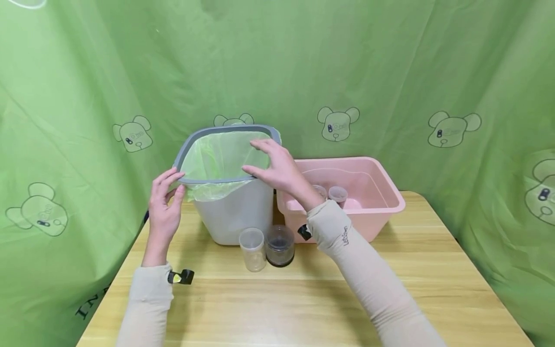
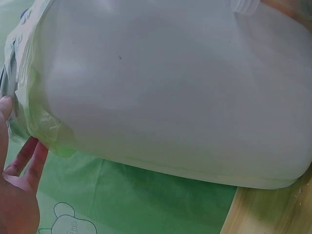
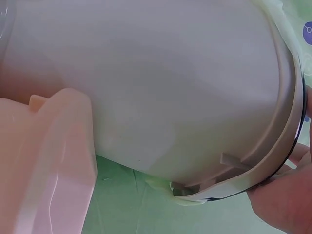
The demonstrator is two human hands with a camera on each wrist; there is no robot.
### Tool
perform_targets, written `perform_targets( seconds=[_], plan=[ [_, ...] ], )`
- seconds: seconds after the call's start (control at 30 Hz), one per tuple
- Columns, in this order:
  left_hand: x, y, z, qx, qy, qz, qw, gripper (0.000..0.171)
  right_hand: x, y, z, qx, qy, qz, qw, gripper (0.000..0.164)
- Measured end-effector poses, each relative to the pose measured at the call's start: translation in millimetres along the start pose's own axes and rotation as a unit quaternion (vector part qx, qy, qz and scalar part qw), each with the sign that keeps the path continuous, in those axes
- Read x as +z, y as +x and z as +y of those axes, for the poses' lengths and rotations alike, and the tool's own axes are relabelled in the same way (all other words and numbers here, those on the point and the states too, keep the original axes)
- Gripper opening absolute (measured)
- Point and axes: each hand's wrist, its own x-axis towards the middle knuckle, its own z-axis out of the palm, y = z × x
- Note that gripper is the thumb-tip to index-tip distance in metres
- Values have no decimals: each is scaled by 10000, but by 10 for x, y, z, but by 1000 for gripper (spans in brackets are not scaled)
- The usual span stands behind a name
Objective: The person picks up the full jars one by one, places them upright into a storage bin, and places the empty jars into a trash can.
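A light grey trash bin (image 1: 236, 212) stands on the table with a darker grey rim ring (image 1: 212, 181) around its mouth. A thin green trash bag (image 1: 217, 156) lines it, and part of the bag hangs outside below the front rim. My left hand (image 1: 166, 202) grips the ring at the front left corner, fingertips over it and thumb lower by the bag. The left wrist view shows those fingers against the bunched bag (image 2: 44, 122). My right hand (image 1: 279, 168) is over the right front rim, fingers extended across the opening and thumb at the rim.
Right of the bin stands a pink tub (image 1: 347, 226) with clear cups (image 1: 338, 193) inside. In front of the bin are a clear plastic jar (image 1: 253, 250) and a clear container with a dark base (image 1: 280, 246). A green curtain (image 1: 277, 62) surrounds the wooden table (image 1: 243, 308).
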Motion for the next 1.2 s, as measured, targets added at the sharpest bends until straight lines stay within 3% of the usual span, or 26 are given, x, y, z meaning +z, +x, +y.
perform_targets(
  seconds=[0.33,0.53,0.77,0.9,1.2],
  plan=[
    [-2,-13,7,56,-20,9,10000,34,-121,-263,18,-435,385,351,9977,64],
    [10,-16,-1,80,-8,31,10000,35,-183,-609,36,-535,722,397,9952,59],
    [29,-18,-2,103,-99,97,9999,35,-130,-1055,178,-614,749,519,9939,55],
    [34,-16,-2,93,-87,132,9998,34,-54,-1248,303,-503,810,284,9950,54],
    [45,-27,3,87,-114,142,9998,34,307,-1545,645,114,692,-715,9950,56]
  ],
)
